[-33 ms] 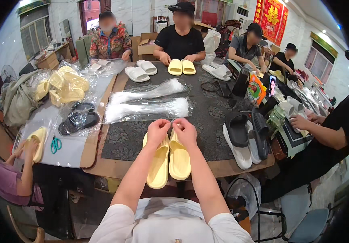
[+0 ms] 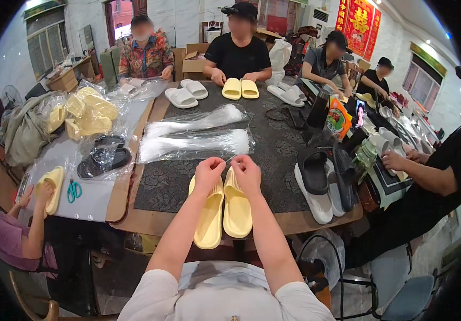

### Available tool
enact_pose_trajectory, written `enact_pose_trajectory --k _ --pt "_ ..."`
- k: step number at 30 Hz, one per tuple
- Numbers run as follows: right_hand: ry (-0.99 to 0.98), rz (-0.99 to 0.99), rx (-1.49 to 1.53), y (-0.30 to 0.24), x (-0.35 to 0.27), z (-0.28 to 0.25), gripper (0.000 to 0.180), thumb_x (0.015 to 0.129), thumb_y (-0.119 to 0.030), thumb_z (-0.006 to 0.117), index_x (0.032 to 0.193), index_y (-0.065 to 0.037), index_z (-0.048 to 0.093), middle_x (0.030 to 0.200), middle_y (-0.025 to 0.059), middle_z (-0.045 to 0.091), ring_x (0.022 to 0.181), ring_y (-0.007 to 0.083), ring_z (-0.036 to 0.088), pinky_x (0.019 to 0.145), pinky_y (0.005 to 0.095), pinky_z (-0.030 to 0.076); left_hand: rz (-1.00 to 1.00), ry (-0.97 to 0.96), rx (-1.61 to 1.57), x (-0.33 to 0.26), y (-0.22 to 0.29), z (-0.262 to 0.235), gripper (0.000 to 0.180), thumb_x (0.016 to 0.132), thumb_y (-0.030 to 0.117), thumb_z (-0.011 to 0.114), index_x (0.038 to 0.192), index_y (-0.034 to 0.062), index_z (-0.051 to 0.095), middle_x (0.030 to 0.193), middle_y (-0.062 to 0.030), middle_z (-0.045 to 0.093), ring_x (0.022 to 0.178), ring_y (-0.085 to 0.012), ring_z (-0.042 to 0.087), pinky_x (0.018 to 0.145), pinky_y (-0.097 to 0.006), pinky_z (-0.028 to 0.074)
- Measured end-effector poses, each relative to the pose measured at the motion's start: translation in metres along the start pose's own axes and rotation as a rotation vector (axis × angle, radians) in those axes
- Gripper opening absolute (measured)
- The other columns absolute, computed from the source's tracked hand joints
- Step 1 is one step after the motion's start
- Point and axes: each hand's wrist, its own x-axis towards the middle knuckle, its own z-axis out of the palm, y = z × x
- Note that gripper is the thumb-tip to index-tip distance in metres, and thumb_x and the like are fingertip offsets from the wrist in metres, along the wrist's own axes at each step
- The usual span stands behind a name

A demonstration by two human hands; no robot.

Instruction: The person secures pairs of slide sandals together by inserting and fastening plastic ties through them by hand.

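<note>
At the near edge of the table (image 2: 150, 222), a pair of pale yellow slippers (image 2: 222, 208) lies side by side, heels hanging a little over that edge. The left hand (image 2: 209, 174) and right hand (image 2: 246, 172) rest on the toe ends, fingers pinched together over something too small to make out. Just beyond, two clear bags of white ties (image 2: 195, 136) lie across the dark mat (image 2: 278, 144). Black and white slippers (image 2: 321, 182) sit toward the right edge. At the far edge, another person's hands flank a second yellow pair (image 2: 240, 88), white slippers (image 2: 186, 93) beside it
</note>
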Motion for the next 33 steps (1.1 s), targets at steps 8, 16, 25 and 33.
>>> enact_pose_trajectory --k 8,16,25,33 --pt "-0.109 -0.100 -0.111 0.003 -0.002 0.004 0.013 0.084 -0.021 0.069 0.092 -0.011 0.067 0.058 0.0016 0.057 0.052 0.0139 0.052 0.052 0.0302 0.041 0.014 -0.001 -0.042 0.000 -0.006 -0.004 0.016 0.082 0.014 0.068 0.090 0.0001 0.070 0.074 -0.0006 0.067 0.067 -0.0062 0.058 0.063 -0.023 0.047" --pt "-0.096 -0.077 0.010 0.003 0.000 0.001 0.013 0.083 -0.021 0.069 0.090 -0.011 0.066 0.058 0.0030 0.057 0.051 0.0142 0.052 0.052 0.0312 0.041 0.000 -0.008 -0.024 0.000 -0.004 -0.004 0.015 0.082 0.013 0.068 0.090 -0.0001 0.070 0.075 -0.0002 0.066 0.068 -0.0057 0.057 0.064 -0.023 0.046" --pt "0.008 -0.095 0.024 0.010 0.002 0.002 0.013 0.082 -0.021 0.070 0.088 -0.010 0.066 0.058 0.0037 0.054 0.054 0.0190 0.052 0.054 0.0347 0.042 0.010 -0.013 -0.046 -0.002 0.004 -0.001 0.015 0.083 0.013 0.068 0.089 0.0001 0.069 0.074 0.0011 0.065 0.067 -0.0056 0.056 0.062 -0.023 0.045" --pt "0.142 0.019 0.089 0.011 0.002 0.001 0.013 0.081 -0.022 0.071 0.088 -0.010 0.068 0.061 0.0026 0.061 0.052 0.0147 0.056 0.054 0.0295 0.044 0.016 0.011 -0.021 0.000 -0.001 0.001 0.015 0.083 0.014 0.068 0.088 0.0002 0.070 0.071 0.0017 0.064 0.065 -0.0047 0.054 0.060 -0.022 0.044"
